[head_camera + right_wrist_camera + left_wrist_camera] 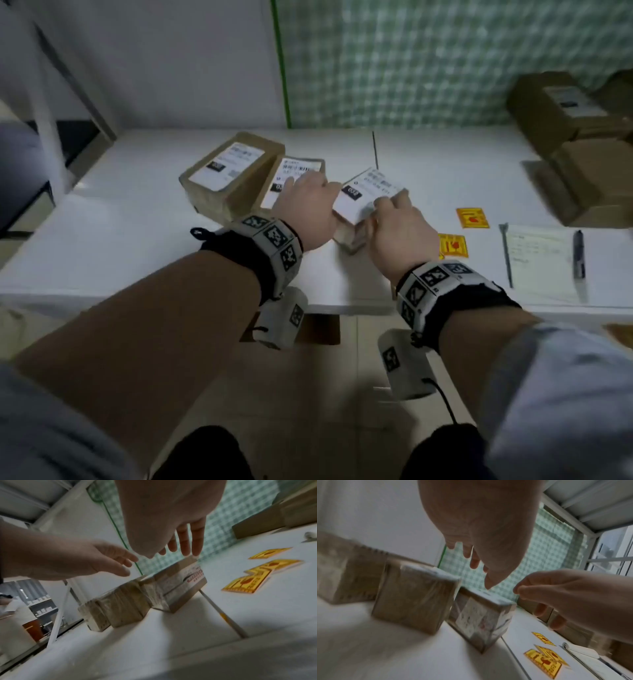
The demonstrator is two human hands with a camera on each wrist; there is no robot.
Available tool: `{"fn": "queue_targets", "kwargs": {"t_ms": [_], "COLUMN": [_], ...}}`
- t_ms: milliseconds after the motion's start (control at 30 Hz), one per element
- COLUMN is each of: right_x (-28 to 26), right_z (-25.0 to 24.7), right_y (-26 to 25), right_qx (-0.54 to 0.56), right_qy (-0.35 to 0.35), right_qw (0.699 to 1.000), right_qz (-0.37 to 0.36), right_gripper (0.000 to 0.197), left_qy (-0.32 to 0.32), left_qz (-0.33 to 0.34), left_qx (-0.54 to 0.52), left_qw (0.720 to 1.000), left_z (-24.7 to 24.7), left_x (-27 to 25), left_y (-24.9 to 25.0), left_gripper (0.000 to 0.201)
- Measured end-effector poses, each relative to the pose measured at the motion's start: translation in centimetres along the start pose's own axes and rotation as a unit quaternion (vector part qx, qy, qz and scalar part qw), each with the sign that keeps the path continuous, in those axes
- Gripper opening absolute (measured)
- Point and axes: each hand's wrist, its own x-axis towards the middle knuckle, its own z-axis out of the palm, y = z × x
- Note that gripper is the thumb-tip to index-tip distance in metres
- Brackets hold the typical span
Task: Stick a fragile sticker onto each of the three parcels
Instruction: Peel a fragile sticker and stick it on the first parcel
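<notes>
on the white bench [137,240], both hands hover unclenched over the rightmost parcel [370,195]; left hand [308,209], right hand [397,233]. stickers [452,246] lie just right, nearer the right hand.

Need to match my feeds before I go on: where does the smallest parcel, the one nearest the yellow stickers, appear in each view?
Head: the smallest parcel sits centre, under both hands.
Left wrist: lower centre, right of two bigger parcels.
Right wrist: centre, rightmost of the row.
Shared landmark: the yellow stickers, on the table to its right.
</notes>
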Motion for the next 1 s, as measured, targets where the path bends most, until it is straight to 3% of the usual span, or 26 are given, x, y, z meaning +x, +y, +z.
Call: {"fn": "queue_targets", "kwargs": {"t_ms": [200, 400, 700, 1000], "right_x": [-2.5, -5.8, -6.8, -4.3], "right_z": [4.2, 2.0, 0.0, 0.8], "right_y": [1.9, 3.9, 4.8, 6.3], "right_qx": [-0.005, 0.004, 0.041, 0.006], "right_qy": [0.068, 0.078, 0.006, -0.066], "right_qw": [0.997, 0.997, 0.999, 0.998], "right_qz": [-0.024, 0.001, -0.007, 0.016], "right_gripper": [0.031, 0.037, 0.033, 0.029], "left_qy": [0.042, 0.021, 0.009, -0.004], "left_qz": [-0.032, -0.055, -0.041, -0.026], "left_qx": [-0.04, -0.05, -0.071, -0.077], "left_qw": [0.998, 0.997, 0.997, 0.997], "left_z": [4.0, 2.8, 0.9, 2.3], "left_x": [-2.4, -6.0, -5.4, 0.3], "left_y": [-0.3, 1.8, 5.0, 5.0], "left_gripper": [0.045, 0.044, 0.044, 0.05]}}
